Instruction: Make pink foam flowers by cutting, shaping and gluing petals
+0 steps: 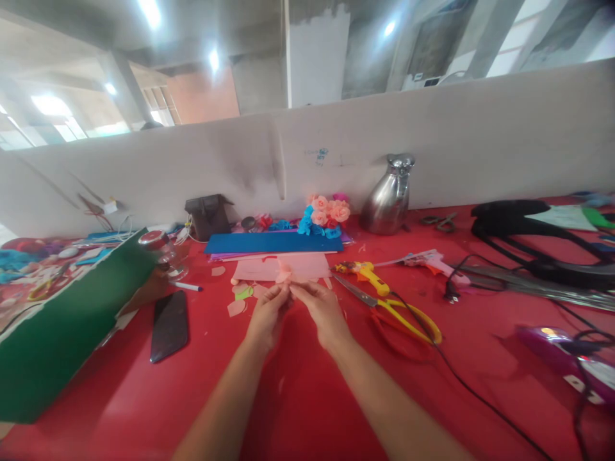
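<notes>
Both hands meet at the middle of the red table, fingertips pinched together. Between them stands a small pale pink paper flower (284,271), its lower end hidden in the fingers. My left hand (270,312) is closed on the flower's base from the left. From the right, my right hand (321,308) pinches at the same spot with thumb and forefinger. Just behind the flower lies a pink paper sheet (250,269). Cut pink paper petals (236,308) and a green scrap (244,292) are scattered beside my left hand.
Yellow-handled scissors (408,317), a yellow glue gun (368,275) and a pink glue gun (435,264) lie right, with trailing cords. A phone (169,325) and green board (77,326) are left. Behind stand finished paper flowers (329,211), blue paper (269,242) and a metal jug (389,195).
</notes>
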### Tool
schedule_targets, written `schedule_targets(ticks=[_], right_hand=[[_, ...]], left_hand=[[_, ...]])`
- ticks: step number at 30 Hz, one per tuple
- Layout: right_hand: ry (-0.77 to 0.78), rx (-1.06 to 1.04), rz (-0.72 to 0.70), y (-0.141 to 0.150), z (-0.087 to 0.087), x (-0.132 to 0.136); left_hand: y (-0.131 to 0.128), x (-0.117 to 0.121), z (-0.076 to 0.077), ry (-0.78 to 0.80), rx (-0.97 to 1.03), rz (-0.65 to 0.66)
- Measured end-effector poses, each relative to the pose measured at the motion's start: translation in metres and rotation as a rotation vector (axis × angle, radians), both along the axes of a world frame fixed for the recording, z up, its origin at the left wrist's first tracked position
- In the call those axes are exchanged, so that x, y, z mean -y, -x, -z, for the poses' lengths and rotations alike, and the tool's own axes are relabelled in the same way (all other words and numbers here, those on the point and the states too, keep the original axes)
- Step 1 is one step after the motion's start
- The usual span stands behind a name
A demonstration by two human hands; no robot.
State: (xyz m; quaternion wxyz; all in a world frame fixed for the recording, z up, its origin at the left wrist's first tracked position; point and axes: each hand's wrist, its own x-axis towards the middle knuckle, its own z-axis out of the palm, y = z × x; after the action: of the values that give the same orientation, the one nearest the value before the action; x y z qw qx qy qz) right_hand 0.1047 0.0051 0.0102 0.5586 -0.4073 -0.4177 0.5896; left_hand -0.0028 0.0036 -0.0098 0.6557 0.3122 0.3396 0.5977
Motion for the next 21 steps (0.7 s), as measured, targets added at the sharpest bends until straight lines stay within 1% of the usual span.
schedule_targets(ticks=[5, 9, 12, 16, 21], right_hand=[[0.013, -0.040, 0.003, 0.0012, 0.0025, -0.0012], [0.036, -0.044, 0.050, 0.0025, 0.0011, -0.0011], [0.036, -0.005, 0.064, 0.0020, 0.0021, -0.0022], [-0.001, 0.081, 0.075, 0.0010, 0.0059, -0.0041], [-0.005, 0.113, 0.096, 0.0022, 0.0057, -0.0026]], left_hand=[[-0.0004, -0.0010, 0.0006, 0.033, 0.010, -0.020], [0.0003, -0.0018, 0.0010, 0.058, 0.023, -0.027], [0.0005, -0.0020, 0.0013, 0.064, -0.007, -0.025], [0.0006, -0.0024, 0.0022, 0.073, -0.037, -0.024], [0.0024, -0.0041, 0.0015, 0.141, 0.006, -0.083]])
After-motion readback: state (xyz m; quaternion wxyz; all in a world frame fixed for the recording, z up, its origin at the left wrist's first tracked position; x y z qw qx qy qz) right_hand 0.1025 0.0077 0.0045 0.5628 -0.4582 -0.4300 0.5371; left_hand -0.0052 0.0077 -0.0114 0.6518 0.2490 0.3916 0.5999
